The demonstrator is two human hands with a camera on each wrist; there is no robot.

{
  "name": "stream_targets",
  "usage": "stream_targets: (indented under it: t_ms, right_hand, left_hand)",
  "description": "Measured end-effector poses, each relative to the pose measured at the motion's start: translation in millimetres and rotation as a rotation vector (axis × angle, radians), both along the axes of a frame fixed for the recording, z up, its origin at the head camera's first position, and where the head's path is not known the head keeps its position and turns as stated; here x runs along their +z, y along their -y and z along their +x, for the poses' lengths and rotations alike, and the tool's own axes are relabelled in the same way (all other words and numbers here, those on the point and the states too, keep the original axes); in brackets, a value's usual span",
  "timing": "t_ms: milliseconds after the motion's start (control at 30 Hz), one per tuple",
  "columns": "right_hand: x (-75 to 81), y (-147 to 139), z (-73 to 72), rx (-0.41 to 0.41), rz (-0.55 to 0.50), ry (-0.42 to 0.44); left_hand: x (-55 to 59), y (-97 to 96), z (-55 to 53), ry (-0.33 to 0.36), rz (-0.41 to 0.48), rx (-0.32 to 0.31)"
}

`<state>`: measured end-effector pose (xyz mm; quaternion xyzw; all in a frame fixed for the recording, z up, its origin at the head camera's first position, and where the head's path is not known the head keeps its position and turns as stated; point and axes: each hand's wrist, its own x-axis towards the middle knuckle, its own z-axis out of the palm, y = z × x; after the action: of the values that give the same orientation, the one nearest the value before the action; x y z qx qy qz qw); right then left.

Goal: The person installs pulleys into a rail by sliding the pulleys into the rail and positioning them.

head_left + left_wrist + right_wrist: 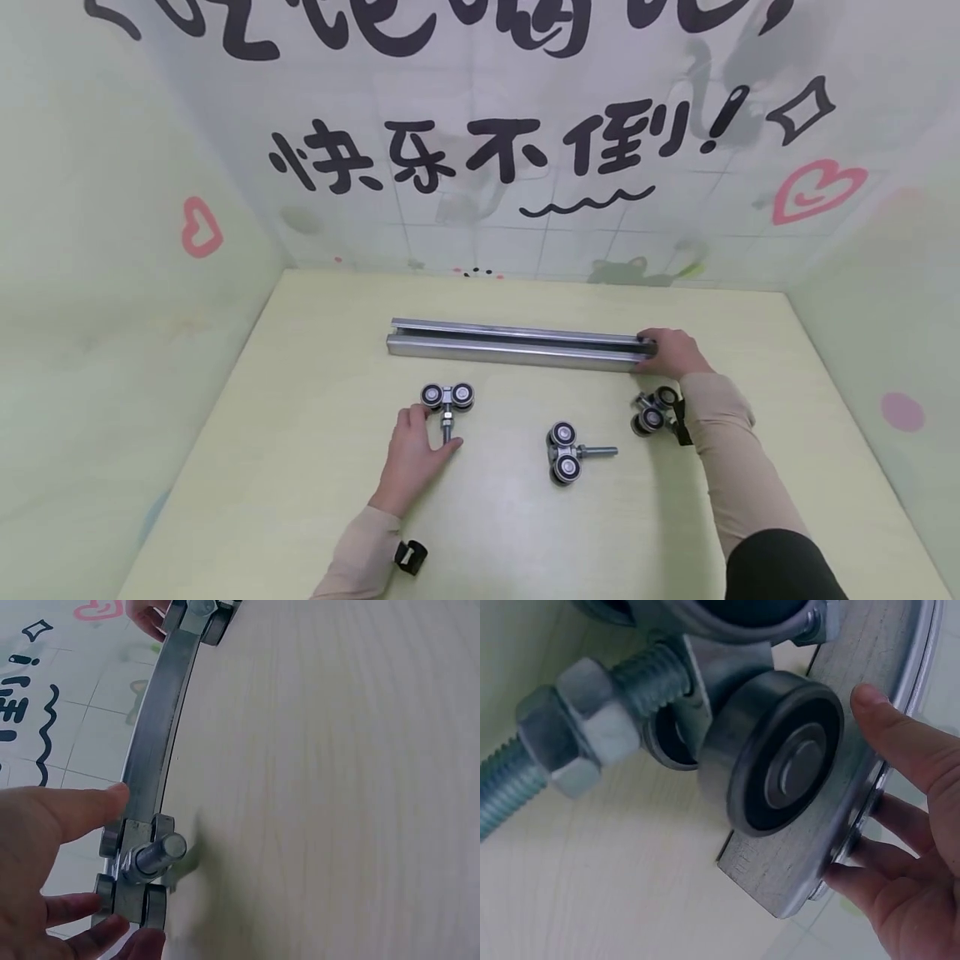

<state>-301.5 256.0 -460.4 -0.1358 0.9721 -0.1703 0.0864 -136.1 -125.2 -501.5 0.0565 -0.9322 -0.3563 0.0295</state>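
A metal C-channel track (517,346), slotted along its length, lies across the far part of the table. My right hand (673,353) grips its right end, thumb (900,731) on one side and fingers on the other. My left hand (411,454) is spread around the left trolley roller (447,398), a wheeled hanger with a threaded bolt; firm contact cannot be made out. A second trolley roller (564,454) lies mid-table, its bolt pointing right. Under my right forearm lies a third trolley roller (651,412), partly hidden, large in the right wrist view.
The pale table (495,533) is bounded by a back wall panel (480,225) with dark lettering and by side panels (862,333). A small black device (410,556) sits on my left wrist.
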Motion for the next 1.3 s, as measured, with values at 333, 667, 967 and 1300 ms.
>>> stream_targets:
  t_ms: [333, 667, 967, 1300]
  right_hand:
    - [0.9, 1, -1.5, 0.003, 0.012, 0.003]
    - [2.8, 3, -3.4, 0.011, 0.024, -0.002]
    - [4.4, 6, -2.3, -0.018, 0.023, 0.021]
    - [1.5, 3, -4.9, -0.022, 0.029, 0.031]
  left_hand:
    - [-9.4, -11.5, 1.9, 0.065, 0.087, 0.032]
    - [-15.1, -17.1, 2.3, -0.047, 0.027, 0.059]
    - [-12.8, -14.9, 3.7, -0.034, 0.023, 0.059]
    - [0.0, -11.4, 7.0, -0.057, 0.028, 0.083]
